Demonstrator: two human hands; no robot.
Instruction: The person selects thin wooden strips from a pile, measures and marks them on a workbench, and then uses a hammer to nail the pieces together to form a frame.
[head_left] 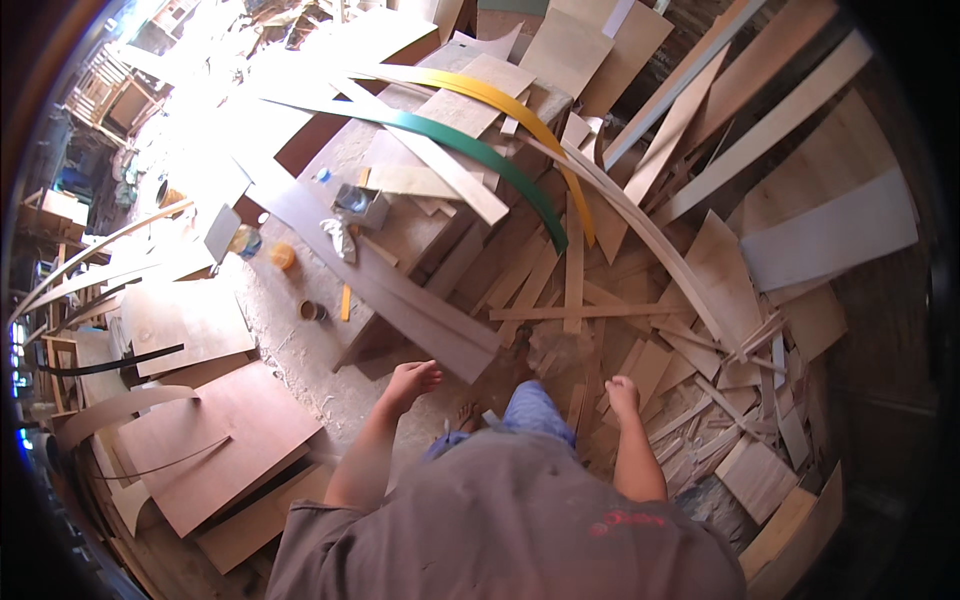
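Observation:
My left hand [413,385] hangs in the air just off the near end of a long grey-brown board [440,335]. Its fingers are curled together and nothing shows in them. My right hand [622,394] is closed in a loose fist, with no object visible in it, above the wood offcuts on the floor. The long board slants across the workbench [300,160] and juts past its near edge. On that board lies a crumpled white piece [340,240]. A clear bottle with a blue cap [349,197] stands close by.
Green [480,153] and yellow [500,98] curved strips overhang the bench. Offcuts [715,400] cover the floor at right, with planks and panels [835,235] leaning beyond. Stacked plywood sheets [220,440] lie at left. An orange container [283,256] and a small cup [313,310] sit near the bench.

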